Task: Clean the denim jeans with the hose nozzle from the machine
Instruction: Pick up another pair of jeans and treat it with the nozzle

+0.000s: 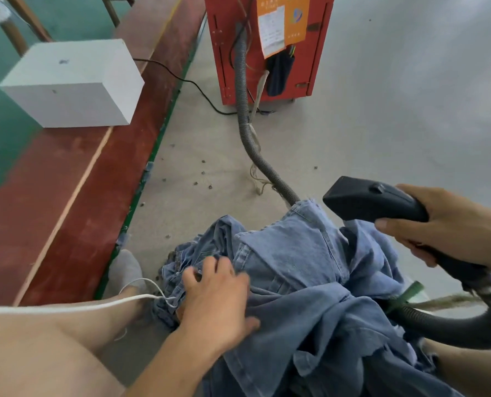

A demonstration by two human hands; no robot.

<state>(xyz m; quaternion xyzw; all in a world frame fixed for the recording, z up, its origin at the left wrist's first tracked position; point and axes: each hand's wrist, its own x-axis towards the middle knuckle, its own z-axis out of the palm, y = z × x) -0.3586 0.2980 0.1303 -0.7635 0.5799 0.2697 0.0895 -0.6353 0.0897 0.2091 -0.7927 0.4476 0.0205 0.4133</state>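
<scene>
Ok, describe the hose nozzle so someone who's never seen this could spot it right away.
Start at the red machine at the top; its grey ribbed hose runs down the floor to the denim jeans. Above the jeans' right side, the right hand grips the hose nozzle: the only smooth black, wedge-shaped plastic piece.

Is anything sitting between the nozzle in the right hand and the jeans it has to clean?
Nothing visible. The right hand holds the black hose nozzle just above the denim jeans, with only open air between its mouth and the fabric. The left hand rests on the jeans farther left, outside that gap.
</scene>
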